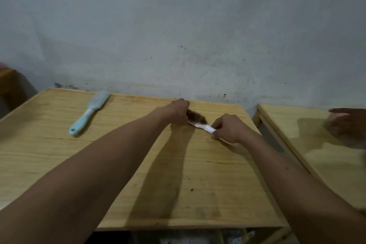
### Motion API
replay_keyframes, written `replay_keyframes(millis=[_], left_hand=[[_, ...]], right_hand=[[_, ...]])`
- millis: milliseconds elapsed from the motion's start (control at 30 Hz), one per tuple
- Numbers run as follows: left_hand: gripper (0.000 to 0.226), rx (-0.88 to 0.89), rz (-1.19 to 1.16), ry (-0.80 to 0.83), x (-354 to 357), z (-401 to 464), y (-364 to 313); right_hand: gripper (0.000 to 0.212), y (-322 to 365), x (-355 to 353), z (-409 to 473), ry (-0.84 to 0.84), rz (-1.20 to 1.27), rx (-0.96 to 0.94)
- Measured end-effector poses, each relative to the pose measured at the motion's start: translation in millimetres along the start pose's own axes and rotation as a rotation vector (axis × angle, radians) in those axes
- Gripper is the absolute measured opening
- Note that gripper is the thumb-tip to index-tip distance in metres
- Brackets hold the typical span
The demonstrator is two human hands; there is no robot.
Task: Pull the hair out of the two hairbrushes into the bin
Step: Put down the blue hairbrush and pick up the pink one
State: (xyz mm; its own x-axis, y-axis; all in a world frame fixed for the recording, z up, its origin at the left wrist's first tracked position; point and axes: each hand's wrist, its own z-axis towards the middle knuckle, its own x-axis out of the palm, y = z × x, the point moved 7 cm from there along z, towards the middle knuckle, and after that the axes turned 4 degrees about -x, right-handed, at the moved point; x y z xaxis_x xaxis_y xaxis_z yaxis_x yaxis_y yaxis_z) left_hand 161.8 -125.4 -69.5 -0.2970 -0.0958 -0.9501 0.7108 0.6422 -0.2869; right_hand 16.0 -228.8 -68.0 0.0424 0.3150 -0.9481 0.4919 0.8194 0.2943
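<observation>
Both forearms reach across the wooden table [59, 164] to a white hairbrush [200, 124] near its far edge. Right hand [229, 128] clamps the handle; left hand [179, 112] pinches the brown hair [195, 115] matted over its bristles. Near the far left corner lies a blue hairbrush [89, 113], apart.

Dim soft indoor light, forearm shadows on table [59, 156], blurred, warped edges
</observation>
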Motion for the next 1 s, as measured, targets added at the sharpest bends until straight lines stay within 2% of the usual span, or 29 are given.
replay_keyframes(millis=[300,500,567,667,800,900,1000], left_hand=[[0.07,-0.065,-0.395,-0.079,-32.6,-21.5,37.9],[0.09,-0.201,-0.898,-0.312,-75.1,-72.0,92.4],[0.08,-0.263,-1.154,-0.324,-75.2,-92.2,103.7],[0.04,-0.238,-1.42,-0.215,-63.5,-125.2,100.7],[0.031,-0.239,-1.461,-0.245,-60.2,-164.8,113.9],[0.018,-0.268,-1.44,-0.298,-63.6,-192.4,134.2],[0.006,-0.29,-1.427,-0.357,-64.2,-222.3,153.8]], right_hand=[[0.022,25.8,-4.7,-4.1,-0.032,0.079,-0.078],[0.021,84.1,-30.5,-19.3,-0.138,0.254,-0.168],[0.023,105.6,-37.4,-27.2,-0.181,0.355,-0.183],[0.031,139.8,-38.6,-38.9,-0.246,0.528,-0.187],[0.048,186.8,-25.6,-59.6,-0.276,0.662,-0.219],[0.047,215.9,-11.9,-78.7,-0.259,0.673,-0.284],[0.04,240.3,5.0,-90.0,-0.135,0.686,-0.357]])
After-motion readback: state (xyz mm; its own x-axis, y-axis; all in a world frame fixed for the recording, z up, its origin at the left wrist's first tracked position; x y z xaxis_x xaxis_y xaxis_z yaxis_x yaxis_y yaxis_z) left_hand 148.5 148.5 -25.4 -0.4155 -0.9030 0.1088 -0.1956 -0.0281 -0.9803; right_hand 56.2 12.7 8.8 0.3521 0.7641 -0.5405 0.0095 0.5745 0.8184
